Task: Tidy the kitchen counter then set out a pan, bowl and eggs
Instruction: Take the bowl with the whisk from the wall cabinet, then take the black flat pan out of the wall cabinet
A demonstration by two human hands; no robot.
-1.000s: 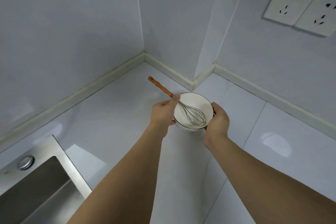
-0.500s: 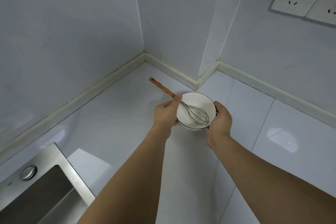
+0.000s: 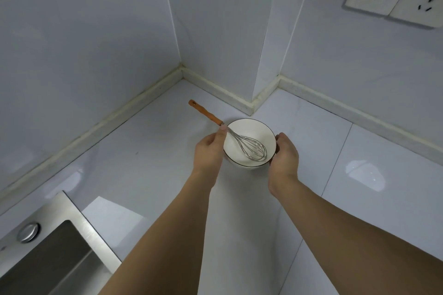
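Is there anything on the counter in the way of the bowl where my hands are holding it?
Nothing visible. The left hand and right hand grip the white bowl, with only the whisk inside. The counter around it shows nothing else; the sink lies well off to the left.

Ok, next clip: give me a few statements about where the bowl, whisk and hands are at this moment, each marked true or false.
1. The whisk's wire head lies inside the bowl. True.
2. The bowl holds cracked eggs. False: it looks empty apart from the whisk.
3. The left hand and right hand are on opposite sides of the bowl. True.
4. The whisk handle points toward the sink. False: it points up-left toward the wall corner.
5. The bowl sits in the sink. False: it is over the white counter, near the corner.
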